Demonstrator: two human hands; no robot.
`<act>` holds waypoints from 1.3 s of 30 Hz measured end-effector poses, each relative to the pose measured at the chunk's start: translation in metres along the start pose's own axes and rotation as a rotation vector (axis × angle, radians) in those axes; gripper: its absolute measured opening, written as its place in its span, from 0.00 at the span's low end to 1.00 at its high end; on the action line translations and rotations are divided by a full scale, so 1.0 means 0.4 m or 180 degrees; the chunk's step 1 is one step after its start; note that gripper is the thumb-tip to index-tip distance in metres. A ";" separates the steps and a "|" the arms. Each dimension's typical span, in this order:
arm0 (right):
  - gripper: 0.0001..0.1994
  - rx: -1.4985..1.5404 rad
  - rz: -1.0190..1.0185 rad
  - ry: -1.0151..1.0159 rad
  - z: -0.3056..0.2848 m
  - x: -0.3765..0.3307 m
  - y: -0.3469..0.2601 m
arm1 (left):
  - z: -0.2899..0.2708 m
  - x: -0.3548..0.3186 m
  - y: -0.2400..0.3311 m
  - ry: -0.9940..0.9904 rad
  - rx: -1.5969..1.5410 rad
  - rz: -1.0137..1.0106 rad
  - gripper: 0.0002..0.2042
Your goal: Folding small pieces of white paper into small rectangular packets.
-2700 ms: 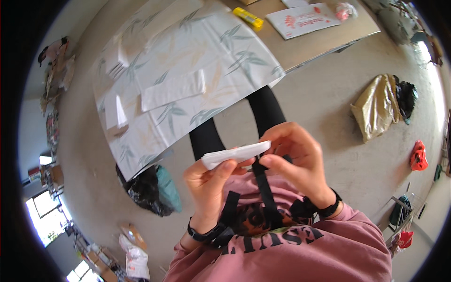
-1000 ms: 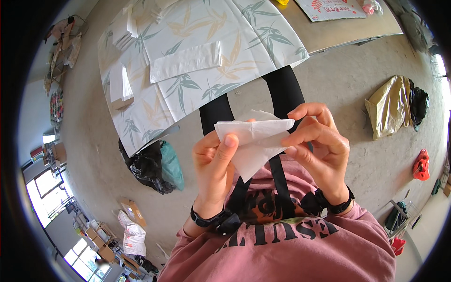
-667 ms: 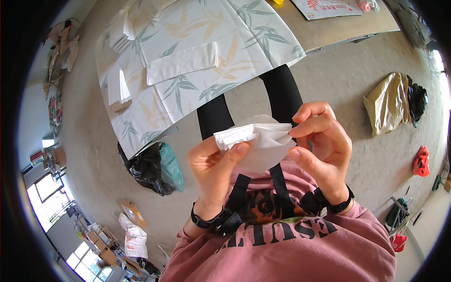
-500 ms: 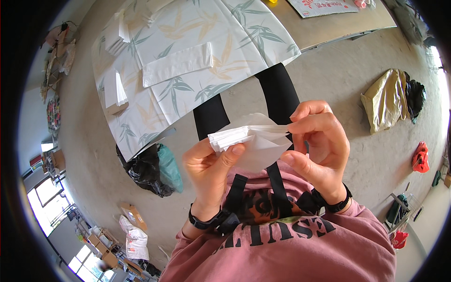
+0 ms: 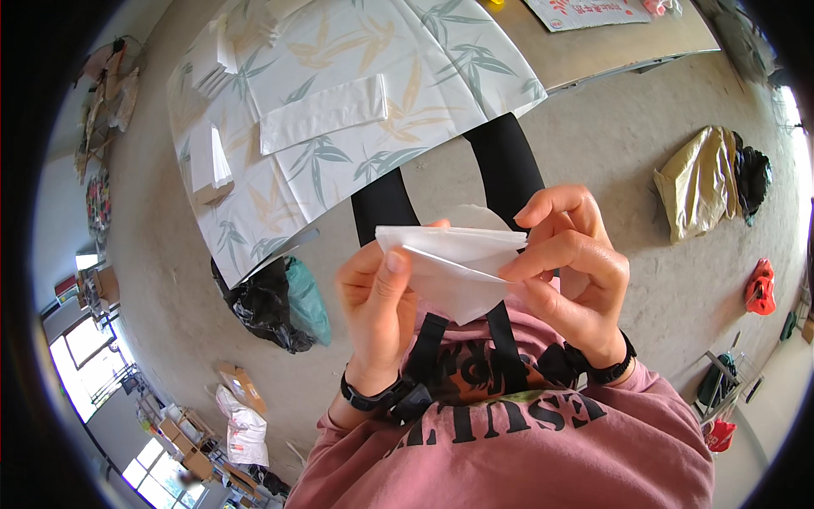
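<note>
Both hands grip a folded white paper bag (image 5: 454, 267) at chest height: left hand (image 5: 377, 310) pinches its left edge, right hand (image 5: 568, 267) its right, above the leaf-patterned counter (image 5: 441, 76).

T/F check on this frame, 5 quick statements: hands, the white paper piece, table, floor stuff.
1. Both hands grip the folded white paper piece. True: the left hand pinches its left end and the right hand its right end.
2. The paper piece lies flat on the table. False: it is held in the air in front of the chest, apart from the table.
3. A leaf-patterned cloth covers part of the table. True.
4. The black bag sits on top of the table. False: it is on the floor by the cloth's hanging edge.
5. The left hand is empty. False: its thumb presses on the paper piece.
</note>
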State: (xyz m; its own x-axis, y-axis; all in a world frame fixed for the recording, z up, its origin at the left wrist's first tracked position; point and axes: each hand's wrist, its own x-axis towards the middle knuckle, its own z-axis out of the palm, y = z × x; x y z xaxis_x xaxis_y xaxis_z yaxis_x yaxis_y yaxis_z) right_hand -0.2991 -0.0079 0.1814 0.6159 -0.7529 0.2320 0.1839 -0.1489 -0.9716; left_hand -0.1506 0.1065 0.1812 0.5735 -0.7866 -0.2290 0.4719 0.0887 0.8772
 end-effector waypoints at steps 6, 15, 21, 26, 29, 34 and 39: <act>0.10 0.0037 0.0025 -0.0210 -0.005 0.003 -0.005 | -0.028 -0.001 -0.010 -0.0092 -0.0080 -0.0026 0.13; 0.12 -0.0118 -0.0287 0.0094 -0.012 0.001 0.006 | -0.004 0.001 -0.002 -0.0007 -0.0067 0.0055 0.10; 0.11 -0.0137 0.0028 0.0234 0.004 0.007 -0.028 | 0.014 -0.001 0.001 0.0008 0.0142 0.0234 0.10; 0.12 -0.0231 -0.0044 0.0258 0.005 0.004 -0.019 | 0.018 0.001 0.001 -0.0023 0.0180 0.0261 0.12; 0.12 -0.0225 -0.0062 0.0283 0.005 0.004 -0.025 | 0.018 0.003 0.000 -0.0036 0.0208 0.0315 0.12; 0.13 -0.0341 -0.0268 0.0163 0.000 0.007 -0.025 | 0.010 0.001 -0.005 -0.0037 0.0125 0.0270 0.12; 0.09 -0.0481 -0.0110 0.0067 0.003 0.013 -0.029 | 0.009 0.005 -0.001 -0.0103 0.0270 0.0375 0.12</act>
State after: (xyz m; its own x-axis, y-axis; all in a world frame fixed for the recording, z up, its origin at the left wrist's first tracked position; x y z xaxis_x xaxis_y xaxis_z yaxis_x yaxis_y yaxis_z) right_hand -0.2972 -0.0093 0.1938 0.5948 -0.7587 0.2658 0.0864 -0.2684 -0.9594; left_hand -0.1520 0.1028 0.1820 0.5991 -0.7931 -0.1099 0.3436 0.1307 0.9300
